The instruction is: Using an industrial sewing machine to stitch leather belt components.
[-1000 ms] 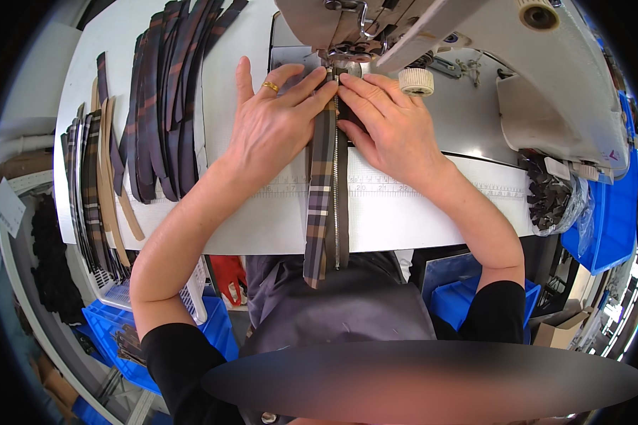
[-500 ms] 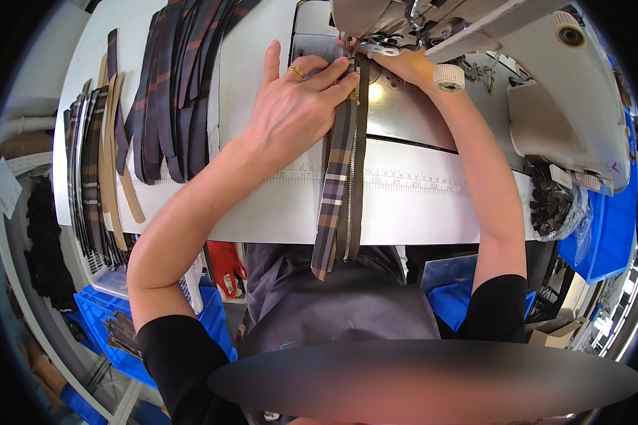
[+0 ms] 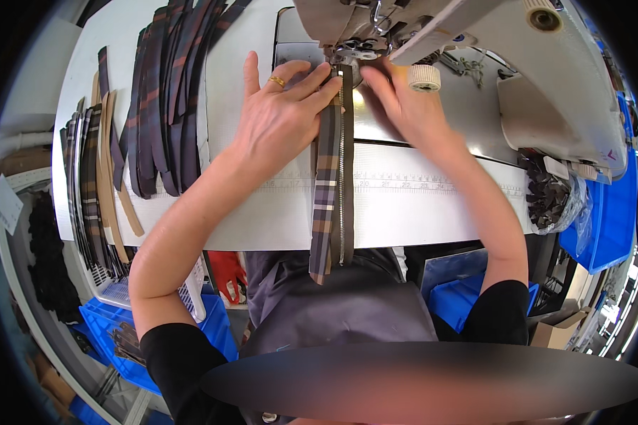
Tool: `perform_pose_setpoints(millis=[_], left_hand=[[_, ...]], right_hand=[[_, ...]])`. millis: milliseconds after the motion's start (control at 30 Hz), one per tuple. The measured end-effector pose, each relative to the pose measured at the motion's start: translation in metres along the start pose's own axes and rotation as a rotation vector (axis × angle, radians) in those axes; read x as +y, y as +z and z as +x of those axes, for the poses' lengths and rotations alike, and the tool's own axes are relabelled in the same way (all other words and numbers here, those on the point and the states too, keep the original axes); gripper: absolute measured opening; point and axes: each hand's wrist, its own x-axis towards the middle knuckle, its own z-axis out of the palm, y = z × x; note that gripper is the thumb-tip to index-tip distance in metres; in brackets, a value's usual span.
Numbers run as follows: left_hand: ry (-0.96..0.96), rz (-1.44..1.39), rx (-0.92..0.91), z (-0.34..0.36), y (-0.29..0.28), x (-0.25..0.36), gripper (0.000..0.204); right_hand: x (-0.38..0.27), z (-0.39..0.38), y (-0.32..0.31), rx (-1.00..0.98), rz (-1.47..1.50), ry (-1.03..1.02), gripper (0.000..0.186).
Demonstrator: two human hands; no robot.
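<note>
A plaid fabric strip [image 3: 324, 195] and a dark zipper [image 3: 347, 177] with metal teeth lie side by side, running from beneath the sewing machine's presser foot [image 3: 358, 53] toward me and over the table edge. My left hand [image 3: 280, 106], with a gold ring, rests its outstretched fingers on their upper end, thumb apart. To the right of the foot is my right hand [image 3: 415, 106], slightly blurred. Its thumb side is stretched toward the zipper without touching it, and nothing shows in its grasp. Some of its fingers are hidden near the machine.
Dark plaid strips [image 3: 166, 106] and a pile of tan and plaid strips [image 3: 96, 163] lie at the left. The sewing machine [image 3: 546, 106] overhangs the right side. A plastic bag of dark pieces [image 3: 556, 198] and blue bins [image 3: 602, 227] sit beyond my right arm.
My right hand has come out from behind the presser foot and moved nearer to me, off the work. My left hand remains on the strip and zipper; the view has shifted slightly.
</note>
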Motion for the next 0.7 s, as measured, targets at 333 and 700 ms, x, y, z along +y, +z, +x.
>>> perform_pose_setpoints(millis=[333, 700], left_hand=[[0.062, 0.092, -0.027, -0.004, -0.004, 0.004, 0.043], [-0.071, 0.038, -0.119, -0.003, -0.003, 0.002, 0.049]], right_hand=[[-0.017, -0.021, -0.002, 0.09, -0.06, -0.259, 0.043], [-0.013, -0.016, 0.002, 0.124, -0.035, -0.272, 0.04]])
